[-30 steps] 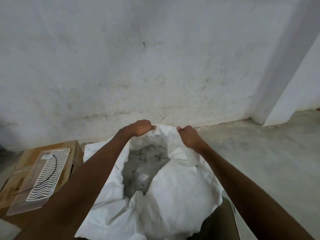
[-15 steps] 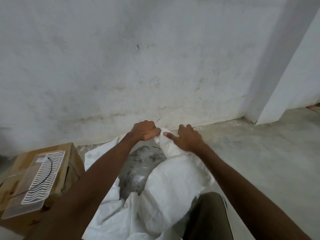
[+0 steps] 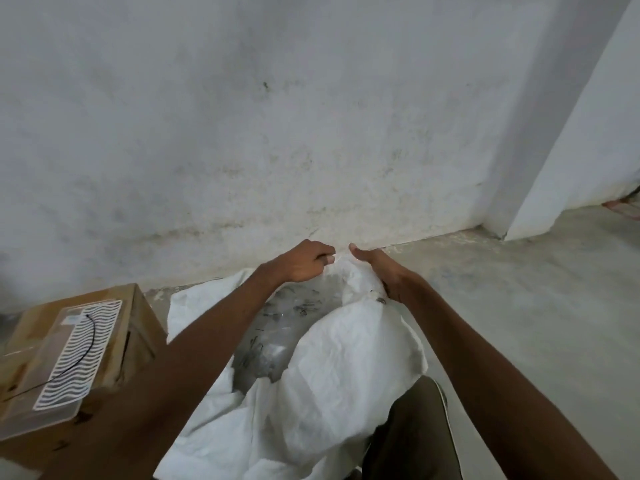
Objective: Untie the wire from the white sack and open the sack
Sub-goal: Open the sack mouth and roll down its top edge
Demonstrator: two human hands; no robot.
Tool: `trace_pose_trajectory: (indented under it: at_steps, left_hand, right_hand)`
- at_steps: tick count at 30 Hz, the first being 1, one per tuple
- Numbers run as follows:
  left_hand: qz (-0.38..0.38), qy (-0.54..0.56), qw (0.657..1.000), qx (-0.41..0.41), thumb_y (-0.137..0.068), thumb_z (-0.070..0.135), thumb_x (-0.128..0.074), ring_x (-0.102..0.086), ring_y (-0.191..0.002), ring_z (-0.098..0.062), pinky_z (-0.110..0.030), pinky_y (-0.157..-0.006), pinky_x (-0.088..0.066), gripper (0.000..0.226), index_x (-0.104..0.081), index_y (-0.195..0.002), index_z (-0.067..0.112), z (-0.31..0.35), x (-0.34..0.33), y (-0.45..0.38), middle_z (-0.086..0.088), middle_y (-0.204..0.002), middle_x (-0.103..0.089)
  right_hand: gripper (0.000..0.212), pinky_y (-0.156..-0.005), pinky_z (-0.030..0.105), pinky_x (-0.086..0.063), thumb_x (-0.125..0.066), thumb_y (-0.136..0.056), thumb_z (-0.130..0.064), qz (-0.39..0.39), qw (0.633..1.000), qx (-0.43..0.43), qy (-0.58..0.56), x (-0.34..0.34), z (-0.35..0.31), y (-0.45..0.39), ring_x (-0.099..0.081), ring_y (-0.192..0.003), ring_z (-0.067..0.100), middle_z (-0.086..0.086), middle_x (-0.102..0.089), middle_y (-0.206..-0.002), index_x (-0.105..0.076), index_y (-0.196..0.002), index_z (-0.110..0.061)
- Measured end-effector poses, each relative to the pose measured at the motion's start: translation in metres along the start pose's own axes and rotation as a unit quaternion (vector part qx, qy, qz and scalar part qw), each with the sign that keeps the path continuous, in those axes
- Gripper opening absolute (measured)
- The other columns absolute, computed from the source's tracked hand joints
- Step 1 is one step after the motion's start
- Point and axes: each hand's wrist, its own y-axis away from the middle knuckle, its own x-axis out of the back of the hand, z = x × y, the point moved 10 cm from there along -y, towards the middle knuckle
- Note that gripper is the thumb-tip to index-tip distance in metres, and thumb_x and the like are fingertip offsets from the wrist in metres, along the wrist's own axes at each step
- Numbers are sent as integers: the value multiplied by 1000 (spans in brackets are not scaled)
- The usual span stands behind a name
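A white woven sack (image 3: 339, 368) lies crumpled on the floor in front of me, its mouth partly spread. Inside shows a clear plastic liner (image 3: 277, 337) with small dark metal parts. My left hand (image 3: 304, 263) grips the far edge of the sack with curled fingers. My right hand (image 3: 381, 271) holds a bunched twist of sack fabric beside it, thumb pointing up. A small bit of wire (image 3: 379, 299) sits at the base of that twist, just under my right palm.
A cardboard box (image 3: 135, 327) stands at the left, with a clear plastic tray (image 3: 65, 362) and a thin black wire on top. A stained white wall (image 3: 277, 133) rises just behind the sack. Bare concrete floor (image 3: 519, 306) stretches to the right. My trouser leg (image 3: 415, 434) is at the bottom.
My two hands have come closer together at the sack's far edge. The right hand has gathered the fabric into a bunched twist, narrowing the open mouth.
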Motion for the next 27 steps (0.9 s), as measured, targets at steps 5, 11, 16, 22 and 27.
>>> trace_pose_trajectory:
  at_steps: [5,11,16,22,27]
  left_hand:
    - [41,-124,980,148,-82,34,-49,-66,-84,-27,-34,-75,-50,31,-72,-86,14,-43,10,-8,-5,-94,-73]
    - [-38,-77,993,81,-97,44,-42,-53,-115,-24,-42,-97,-39,30,-60,-112,25,-25,-8,-11,-2,-122,-60]
    - [-70,34,995,-58,-104,39,-47,-43,-125,-9,-29,-103,-32,38,-50,-141,31,21,-15,7,12,-139,-51]
    - [0,-34,999,-15,-103,24,-44,-47,-64,-16,-34,-67,-39,40,-46,-63,26,27,-22,-5,2,-66,-52]
    - [77,-143,982,98,-84,36,-47,-61,-76,-24,-33,-69,-47,30,-70,-84,18,13,-10,-10,2,-79,-65]
  right_hand:
    - [95,-92,40,-49,-54,-75,-84,149,914,9,378,8,2,20,-62,-112,32,13,-63,-125,-59,-127,-4]
    - [32,-71,35,-44,-59,-94,-27,175,966,49,185,17,17,18,-57,-88,24,16,-61,-96,-61,-98,4]
    - [35,-76,33,-52,-58,-87,-25,93,993,24,-71,9,6,43,-68,-90,27,17,-74,-100,-72,-109,-1]
    - [46,-87,36,-50,-58,-93,-42,39,988,-22,-144,-2,22,49,-67,-94,27,16,-71,-106,-71,-111,-2]
    - [74,-81,33,-48,-70,-70,-71,208,955,-24,209,1,23,71,-63,-101,24,1,-64,-110,-62,-116,-13]
